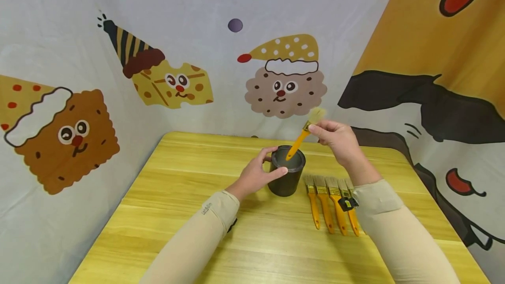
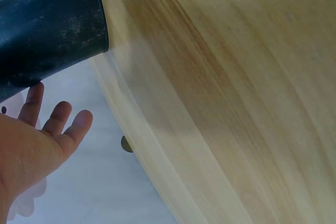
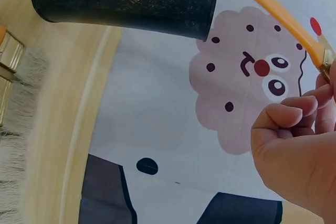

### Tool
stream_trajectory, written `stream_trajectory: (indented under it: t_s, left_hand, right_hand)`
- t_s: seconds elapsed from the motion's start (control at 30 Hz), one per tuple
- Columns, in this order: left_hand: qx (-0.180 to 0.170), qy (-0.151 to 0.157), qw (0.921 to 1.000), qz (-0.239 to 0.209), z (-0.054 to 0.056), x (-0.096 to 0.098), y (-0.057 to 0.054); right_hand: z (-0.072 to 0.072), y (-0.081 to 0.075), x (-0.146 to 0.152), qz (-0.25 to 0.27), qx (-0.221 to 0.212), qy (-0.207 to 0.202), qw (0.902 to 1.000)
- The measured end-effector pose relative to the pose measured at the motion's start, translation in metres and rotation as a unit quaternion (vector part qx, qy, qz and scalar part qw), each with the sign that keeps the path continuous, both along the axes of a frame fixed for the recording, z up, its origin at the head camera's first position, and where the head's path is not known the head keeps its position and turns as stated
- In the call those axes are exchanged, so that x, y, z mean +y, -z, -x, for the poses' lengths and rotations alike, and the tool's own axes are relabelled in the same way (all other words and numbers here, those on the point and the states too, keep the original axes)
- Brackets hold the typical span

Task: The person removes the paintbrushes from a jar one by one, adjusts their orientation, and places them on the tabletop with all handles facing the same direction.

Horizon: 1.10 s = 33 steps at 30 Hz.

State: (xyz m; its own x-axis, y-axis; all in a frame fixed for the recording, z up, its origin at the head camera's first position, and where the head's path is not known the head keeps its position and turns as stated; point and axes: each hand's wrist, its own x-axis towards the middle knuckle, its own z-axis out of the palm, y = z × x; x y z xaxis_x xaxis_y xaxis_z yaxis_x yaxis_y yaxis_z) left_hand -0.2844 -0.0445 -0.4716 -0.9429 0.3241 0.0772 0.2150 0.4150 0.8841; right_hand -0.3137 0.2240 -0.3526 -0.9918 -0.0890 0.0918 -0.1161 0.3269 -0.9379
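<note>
A dark metal can (image 1: 285, 184) stands upright on the wooden table. My left hand (image 1: 256, 173) holds it near the rim, thumb across the front and fingers at the far side; in the left wrist view a fingertip meets the can's wall (image 2: 47, 30). Above and right of the can, my right hand (image 1: 335, 138) pinches a paintbrush (image 1: 298, 144) at its metal band. Its pale bristles point up, and the orange handle slants down over the can's mouth. The right wrist view shows that handle (image 3: 278, 14) just beyond the can's rim, raised above the table.
Several more paintbrushes (image 1: 324, 200) lie side by side right of the can, bristles away from me, partly under my right wrist. A printed cartoon cloth (image 1: 221, 113) hangs behind the table's (image 1: 189, 214) far edge and along both sides.
</note>
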Motion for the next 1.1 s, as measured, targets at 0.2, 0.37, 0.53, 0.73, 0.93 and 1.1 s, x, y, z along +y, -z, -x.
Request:
stream_trajectory:
  t_s: [0.2,0.37,0.53,0.73,0.93,1.1]
  left_hand:
    - [0.001,-0.002,1.0,0.002,0.0,0.0,0.0]
    - [-0.001,-0.003,1.0,0.003,0.0,0.0,0.0]
    - [0.0,-0.004,1.0,0.003,0.0,0.0,0.001]
    - [0.0,-0.002,1.0,-0.001,-0.001,0.001,0.0]
    - [0.003,-0.003,1.0,-0.002,-0.001,0.001,-0.001]
    - [0.007,-0.004,1.0,-0.001,0.0,0.001,0.0]
  right_hand:
    - [0.001,0.004,0.009,0.094,-0.018,-0.027,0.9951]
    - [-0.001,0.004,0.02,0.127,-0.033,-0.049,0.9902]
    - [-0.005,0.004,0.037,0.113,-0.043,-0.051,0.9914]
    - [-0.013,0.007,0.067,0.093,-0.053,-0.029,0.9939]
    - [-0.021,0.016,0.105,0.015,-0.074,0.003,0.9971]
    - [-0.028,0.028,0.13,-0.093,-0.079,0.029,0.992]
